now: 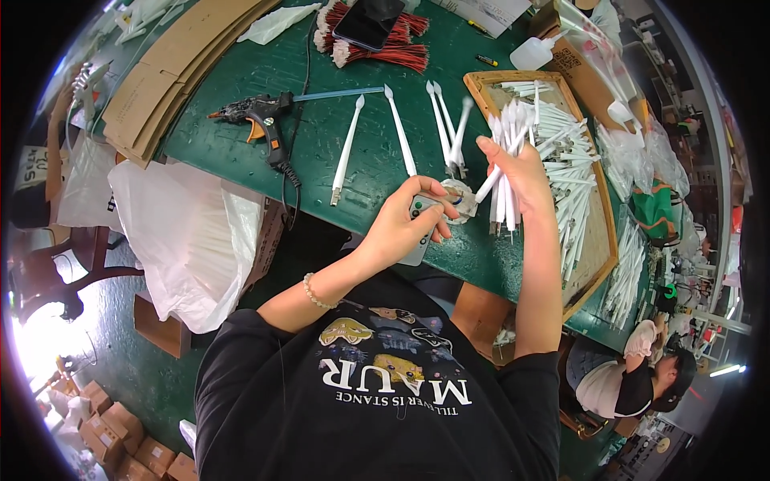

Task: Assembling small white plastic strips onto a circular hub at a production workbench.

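My right hand [520, 172] is wrapped round an upright bundle of slim white sticks with flame-shaped tips [503, 188], at the left edge of the wooden tray. To its left, my left hand [411, 218] has its fingers curled in, thumb against the fingers; what they hold, if anything, I cannot make out. Behind those fingers a crumpled whitish thing [463, 200] shows, partly hidden. A pale flat device with round buttons [419, 250] is under the left hand at the table edge. Beyond, single white sticks [347, 152] lie apart on the green table [313, 128].
Many more sticks fill the wood-rimmed tray [479, 88] on the right. A black glue gun [261, 120] with a blue glue stick lies left. Red wire bundles [405, 58] and a phone [369, 22] are at the back. Another person [634, 373] sits at the right.
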Action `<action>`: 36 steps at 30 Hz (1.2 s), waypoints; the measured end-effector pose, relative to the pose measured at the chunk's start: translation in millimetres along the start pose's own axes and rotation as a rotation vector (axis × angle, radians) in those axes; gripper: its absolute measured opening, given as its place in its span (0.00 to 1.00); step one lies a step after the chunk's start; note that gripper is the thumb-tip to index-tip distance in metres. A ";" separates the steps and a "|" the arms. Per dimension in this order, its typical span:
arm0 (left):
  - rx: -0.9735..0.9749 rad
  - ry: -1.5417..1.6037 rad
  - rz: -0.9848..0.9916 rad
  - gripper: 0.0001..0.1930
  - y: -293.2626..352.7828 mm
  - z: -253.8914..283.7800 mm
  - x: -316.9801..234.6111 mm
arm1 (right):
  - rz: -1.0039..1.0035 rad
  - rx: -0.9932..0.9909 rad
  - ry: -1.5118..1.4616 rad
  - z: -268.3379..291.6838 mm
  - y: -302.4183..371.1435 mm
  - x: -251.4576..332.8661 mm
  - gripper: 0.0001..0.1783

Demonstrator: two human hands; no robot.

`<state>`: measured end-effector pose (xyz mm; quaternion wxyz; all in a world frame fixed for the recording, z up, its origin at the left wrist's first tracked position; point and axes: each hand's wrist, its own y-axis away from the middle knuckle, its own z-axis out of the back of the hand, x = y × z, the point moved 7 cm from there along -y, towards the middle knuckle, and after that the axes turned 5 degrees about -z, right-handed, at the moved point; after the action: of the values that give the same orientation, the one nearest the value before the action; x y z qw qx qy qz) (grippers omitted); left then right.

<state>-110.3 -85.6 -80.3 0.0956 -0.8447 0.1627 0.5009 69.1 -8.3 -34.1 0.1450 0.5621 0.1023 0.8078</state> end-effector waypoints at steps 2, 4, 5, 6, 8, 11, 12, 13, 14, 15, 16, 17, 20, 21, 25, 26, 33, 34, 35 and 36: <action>0.003 -0.018 -0.013 0.11 1.3 -2.6 1.5 | 0.019 -0.021 -0.031 1.1 8.6 2.5 0.18; 0.017 -0.109 -0.060 0.12 3.3 -12.3 -1.4 | 0.112 0.004 -0.143 0.1 24.3 10.0 0.16; 0.034 -0.202 -0.103 0.13 4.4 -16.4 -4.2 | 0.124 0.026 -0.166 -1.5 33.1 11.5 0.18; 0.035 -0.202 -0.102 0.13 4.6 -17.7 -4.9 | 0.124 0.024 -0.167 -4.3 39.9 11.5 0.18; 0.064 -0.058 -0.036 0.14 4.6 -22.8 -1.8 | 0.149 0.019 -0.257 -7.7 51.0 12.3 0.22; 0.030 -0.037 -0.026 0.14 4.7 -20.2 -1.6 | 0.175 -0.001 -0.236 -0.2 57.4 0.4 0.30; 0.013 -0.022 -0.012 0.14 4.4 -18.3 -1.1 | 0.181 -0.011 -0.233 2.9 59.2 -3.0 0.31; 0.013 -0.022 -0.013 0.14 3.5 -18.4 -1.6 | 0.102 0.046 -0.237 2.3 59.2 -10.9 0.33; 0.012 -0.002 0.002 0.14 2.4 -19.0 -1.1 | 0.102 0.045 -0.237 3.1 61.3 -12.8 0.33; 0.011 0.019 0.018 0.15 1.8 -19.7 -0.4 | 0.083 0.095 -0.296 0.6 63.2 -15.1 0.33; 0.011 0.019 0.018 0.15 1.6 -20.7 -0.4 | 0.063 0.146 -0.355 -2.3 64.4 -17.3 0.33; 0.012 0.004 0.009 0.14 1.6 -21.7 -0.3 | 0.062 0.104 -0.412 -1.3 64.3 -20.0 0.29; 0.002 -0.050 -0.032 0.13 1.7 -21.3 -3.5 | 0.059 -0.040 -0.302 5.0 66.2 -18.8 0.23; -0.006 -0.090 -0.066 0.13 2.0 -20.6 -6.0 | 0.086 -0.138 -0.274 5.8 67.8 -12.7 0.16; -0.088 -0.147 -0.104 0.13 4.7 -9.5 -3.9 | 0.184 -0.201 -0.080 6.4 60.6 -7.2 0.11; -0.091 -0.151 -0.101 0.12 4.6 -7.6 -3.3 | 0.183 -0.200 -0.080 5.8 60.3 -6.5 0.11; -0.083 -0.118 -0.078 0.13 4.1 -4.9 0.6 | 0.243 -0.230 0.104 -2.0 57.7 -2.2 0.11; -0.085 -0.116 -0.077 0.13 4.0 -4.4 0.6 | 0.246 -0.235 0.150 -2.7 58.2 -0.7 0.11; -0.083 -0.118 -0.079 0.13 3.5 -4.0 0.2 | 0.245 -0.235 0.151 -2.9 57.1 -0.8 0.11; -0.081 -0.120 -0.082 0.13 3.3 -3.8 -0.1 | 0.237 -0.249 0.151 -2.1 55.4 -1.2 0.12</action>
<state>-108.5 -89.9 -78.4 0.0914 -0.8222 0.1018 0.5526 60.9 -60.7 -17.7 0.1092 0.4857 -0.0546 0.8655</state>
